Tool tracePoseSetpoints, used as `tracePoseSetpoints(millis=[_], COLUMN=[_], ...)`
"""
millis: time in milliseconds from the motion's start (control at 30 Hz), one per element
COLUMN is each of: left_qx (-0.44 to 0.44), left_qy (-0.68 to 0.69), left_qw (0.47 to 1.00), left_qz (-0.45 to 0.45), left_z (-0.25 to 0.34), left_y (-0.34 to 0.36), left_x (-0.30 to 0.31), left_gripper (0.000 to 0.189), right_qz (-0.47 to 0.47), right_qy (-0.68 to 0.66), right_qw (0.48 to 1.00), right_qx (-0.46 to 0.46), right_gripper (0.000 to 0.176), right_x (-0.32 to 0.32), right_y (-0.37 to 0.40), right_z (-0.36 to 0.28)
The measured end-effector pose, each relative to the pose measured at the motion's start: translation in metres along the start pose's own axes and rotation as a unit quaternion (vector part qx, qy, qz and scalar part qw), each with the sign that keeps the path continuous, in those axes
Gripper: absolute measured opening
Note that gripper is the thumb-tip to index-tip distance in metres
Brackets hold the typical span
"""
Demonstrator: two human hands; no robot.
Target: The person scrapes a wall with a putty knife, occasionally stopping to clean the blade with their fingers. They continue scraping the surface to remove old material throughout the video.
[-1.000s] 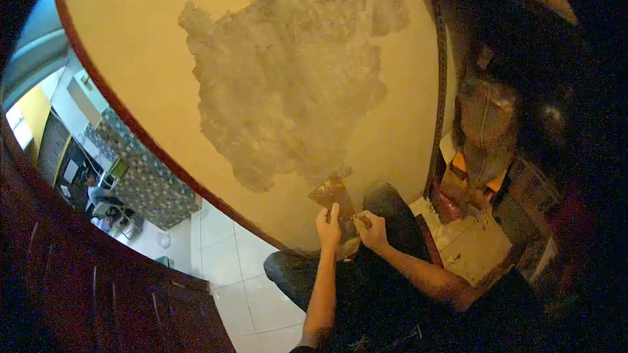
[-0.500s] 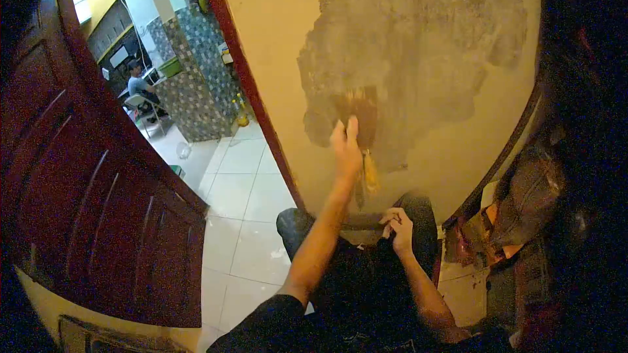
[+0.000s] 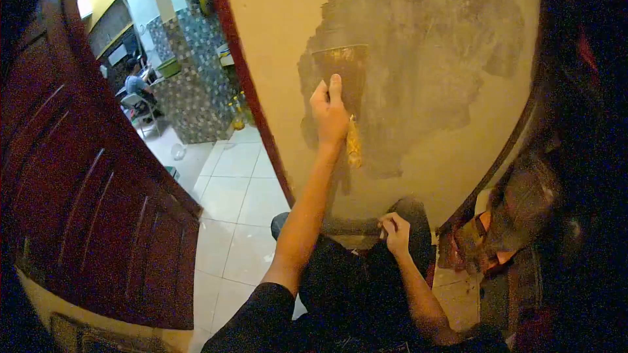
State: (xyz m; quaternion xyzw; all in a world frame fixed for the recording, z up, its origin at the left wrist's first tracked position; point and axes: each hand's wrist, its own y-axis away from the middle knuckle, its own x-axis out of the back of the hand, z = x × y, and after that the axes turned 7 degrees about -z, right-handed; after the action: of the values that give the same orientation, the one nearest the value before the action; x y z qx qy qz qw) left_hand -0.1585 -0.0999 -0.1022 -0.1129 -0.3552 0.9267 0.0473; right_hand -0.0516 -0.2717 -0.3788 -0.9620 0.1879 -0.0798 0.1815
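Note:
My left hand (image 3: 330,114) is closed around a putty knife, its thumb pointing up along the wide blade (image 3: 352,68). The yellowish handle (image 3: 354,147) sticks out below the hand. The blade's top edge lies against the wall (image 3: 275,0), over a grey, uneven patch (image 3: 418,46) of filler-like coating. My right hand (image 3: 396,234) rests by my right knee with its fingers loosely curled, and nothing shows in it.
A dark red panelled door (image 3: 98,196) stands at the left, beside a doorway with white floor tiles (image 3: 239,222). Through it a seated person (image 3: 137,85) is visible near a mosaic-tiled partition (image 3: 186,85). Cluttered bags and items (image 3: 504,222) lie at the right.
My left hand has moved the putty knife up and slightly left along the grey patch. My right hand stays by the knee, its fingers now more curled.

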Motion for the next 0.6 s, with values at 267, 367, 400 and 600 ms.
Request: tracePoseSetpoints(millis=[267, 367, 400, 600], left_qx=[-0.020, -0.024, -0.024, -0.040], left_qy=[0.041, 0.058, 0.054, 0.002], left_qw=[0.998, 0.997, 0.998, 0.998], left_qz=[-0.039, -0.040, -0.034, -0.050], left_z=[-0.006, 0.012, 0.015, -0.003], left_y=[-0.017, -0.025, -0.024, -0.053], left_x=[-0.008, -0.019, -0.021, -0.038], left_gripper=[0.040, 0.040, 0.041, 0.041], right_qz=[0.062, 0.028, -0.002, 0.078], right_qy=[0.115, 0.122, 0.142, 0.190], right_qw=[0.979, 0.979, 0.984, 0.969], right_qx=[0.153, 0.162, 0.109, 0.135], right_gripper=[0.031, 0.040, 0.043, 0.051], right_x=[0.030, 0.022, 0.016, -0.012], right_y=[-0.168, -0.234, -0.245, -0.317], right_z=[-0.147, -0.213, -0.230, -0.238])
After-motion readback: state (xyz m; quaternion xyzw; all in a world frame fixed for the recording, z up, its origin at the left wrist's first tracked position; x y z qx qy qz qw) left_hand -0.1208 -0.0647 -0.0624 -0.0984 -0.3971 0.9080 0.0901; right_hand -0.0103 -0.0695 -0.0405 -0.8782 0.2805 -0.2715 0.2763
